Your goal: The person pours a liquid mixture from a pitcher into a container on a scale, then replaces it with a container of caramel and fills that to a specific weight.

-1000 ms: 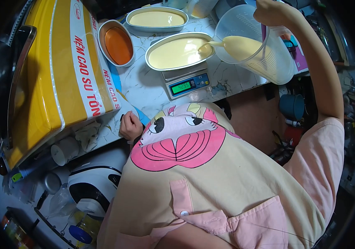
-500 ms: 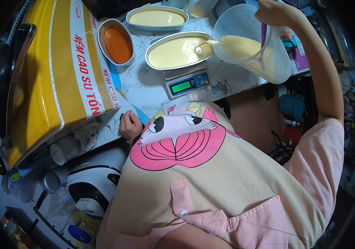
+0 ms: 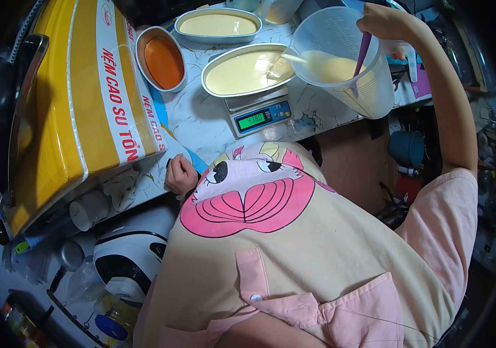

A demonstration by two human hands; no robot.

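Note:
Tilted to the left, a clear measuring jug (image 3: 375, 87) pours a thin stream of pale yellow liquid into an oval tin (image 3: 248, 72). This tin stands on a digital scale (image 3: 262, 116) with a lit green display. My right hand (image 3: 390, 24) is closed at the jug's upper rim, by the top of a purple utensil (image 3: 363, 53) that leans inside the jug; its exact hold on the two is partly hidden. Curled into a loose fist, my left hand (image 3: 182, 175) rests at the table's near edge beside my shirt, with nothing visible in it.
Behind the tin on the scale is another filled oval tin (image 3: 219, 25). An oval tin with orange-brown contents (image 3: 164, 62) stands left of them. A large yellow box (image 3: 56, 98) fills the left. A white and black appliance (image 3: 129, 255) sits below the table edge.
The jug has tipped a little and shifted slightly left, and less liquid shows in it. The purple utensil leans more. The scale's reading has risen. My left hand has stayed put.

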